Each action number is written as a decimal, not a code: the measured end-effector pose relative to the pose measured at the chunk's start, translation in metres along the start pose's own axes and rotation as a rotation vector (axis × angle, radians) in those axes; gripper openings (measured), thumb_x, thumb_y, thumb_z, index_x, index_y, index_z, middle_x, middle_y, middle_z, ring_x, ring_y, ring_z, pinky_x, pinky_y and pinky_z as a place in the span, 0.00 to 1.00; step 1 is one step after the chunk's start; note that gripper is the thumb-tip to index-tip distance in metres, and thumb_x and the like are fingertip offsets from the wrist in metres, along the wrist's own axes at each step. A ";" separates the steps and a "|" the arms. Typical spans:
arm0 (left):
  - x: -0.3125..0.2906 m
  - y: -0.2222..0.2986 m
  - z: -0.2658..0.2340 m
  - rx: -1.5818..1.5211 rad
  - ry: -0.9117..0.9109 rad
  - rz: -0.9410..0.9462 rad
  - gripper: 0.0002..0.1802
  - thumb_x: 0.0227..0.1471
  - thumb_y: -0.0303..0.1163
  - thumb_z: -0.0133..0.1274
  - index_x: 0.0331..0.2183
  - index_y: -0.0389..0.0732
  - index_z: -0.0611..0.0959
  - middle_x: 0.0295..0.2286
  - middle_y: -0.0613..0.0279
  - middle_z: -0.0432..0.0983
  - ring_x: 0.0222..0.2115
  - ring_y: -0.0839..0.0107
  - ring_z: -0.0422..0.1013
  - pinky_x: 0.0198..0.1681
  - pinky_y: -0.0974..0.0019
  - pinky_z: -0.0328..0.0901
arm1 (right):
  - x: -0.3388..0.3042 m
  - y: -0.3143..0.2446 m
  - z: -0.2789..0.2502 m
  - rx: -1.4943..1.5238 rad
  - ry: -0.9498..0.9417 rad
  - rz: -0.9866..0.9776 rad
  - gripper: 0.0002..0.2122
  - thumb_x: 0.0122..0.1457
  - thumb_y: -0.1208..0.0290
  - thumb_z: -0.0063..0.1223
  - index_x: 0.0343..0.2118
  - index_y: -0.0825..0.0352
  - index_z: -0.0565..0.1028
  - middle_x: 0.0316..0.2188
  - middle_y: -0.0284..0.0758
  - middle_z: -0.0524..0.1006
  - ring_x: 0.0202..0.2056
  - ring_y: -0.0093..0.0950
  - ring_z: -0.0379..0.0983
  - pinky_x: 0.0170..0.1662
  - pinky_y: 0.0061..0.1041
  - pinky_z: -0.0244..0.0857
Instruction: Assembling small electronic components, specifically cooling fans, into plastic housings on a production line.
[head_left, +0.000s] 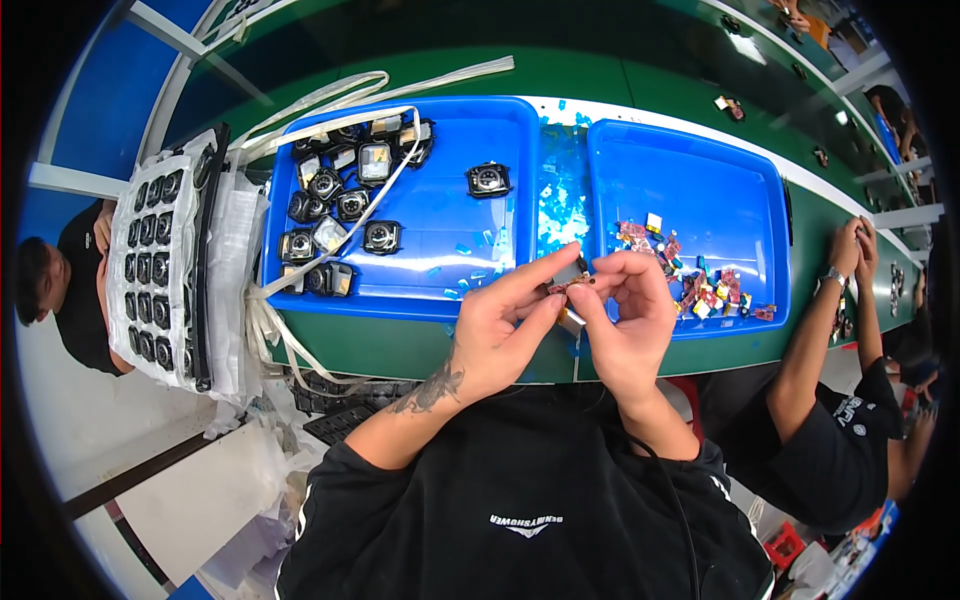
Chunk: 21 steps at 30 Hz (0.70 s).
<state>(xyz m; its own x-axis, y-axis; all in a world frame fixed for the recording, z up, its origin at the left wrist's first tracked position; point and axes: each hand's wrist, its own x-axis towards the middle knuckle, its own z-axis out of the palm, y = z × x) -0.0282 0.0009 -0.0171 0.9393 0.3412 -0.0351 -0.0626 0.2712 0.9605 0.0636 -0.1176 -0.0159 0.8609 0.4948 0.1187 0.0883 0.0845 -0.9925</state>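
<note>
LIVE: left hand (505,335) and right hand (638,320) pinched in close — gripping one small electronic piece (572,320) | reddish, with a silvery block | held up between the blue trays' (430,215) near ends

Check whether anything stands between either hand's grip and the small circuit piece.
Nothing visible does: the left hand and right hand both grip the small circuit piece directly. Neither the left blue tray nor right blue tray intervenes.

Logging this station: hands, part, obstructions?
Right hand pinching small part; left hand against it, grip unclear. Part partly hidden by fingers. White strap across left tray, clear of hands.
</note>
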 end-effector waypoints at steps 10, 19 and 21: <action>0.001 0.005 0.004 -0.175 0.054 -0.024 0.32 0.58 0.17 0.44 0.62 0.40 0.56 0.49 0.49 0.72 0.48 0.70 0.71 0.50 0.71 0.65 | 0.014 -0.015 -0.007 0.055 -0.215 0.133 0.19 0.51 0.87 0.56 0.48 0.69 0.70 0.34 0.29 0.70 0.36 0.16 0.68 0.37 0.16 0.67; 0.056 0.024 -0.057 1.287 0.089 0.391 0.24 0.52 0.26 0.53 0.52 0.42 0.73 0.52 0.48 0.69 0.49 0.51 0.68 0.52 0.57 0.65 | 0.147 -0.016 -0.033 -0.030 -0.465 0.188 0.23 0.53 0.80 0.58 0.53 0.69 0.66 0.32 0.36 0.80 0.36 0.25 0.77 0.43 0.23 0.69; 0.064 0.019 -0.070 1.625 0.089 0.376 0.24 0.50 0.28 0.55 0.51 0.44 0.75 0.51 0.47 0.69 0.53 0.50 0.65 0.53 0.55 0.65 | 0.212 0.002 -0.030 -0.373 -0.272 0.188 0.22 0.53 0.73 0.59 0.52 0.68 0.69 0.32 0.37 0.80 0.36 0.23 0.74 0.40 0.23 0.66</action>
<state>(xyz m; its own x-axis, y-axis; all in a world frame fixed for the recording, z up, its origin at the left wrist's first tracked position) 0.0075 0.0907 -0.0201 0.9296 0.2285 0.2892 0.1801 -0.9662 0.1845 0.2616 -0.0384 0.0068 0.7214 0.6838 -0.1094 0.1601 -0.3183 -0.9344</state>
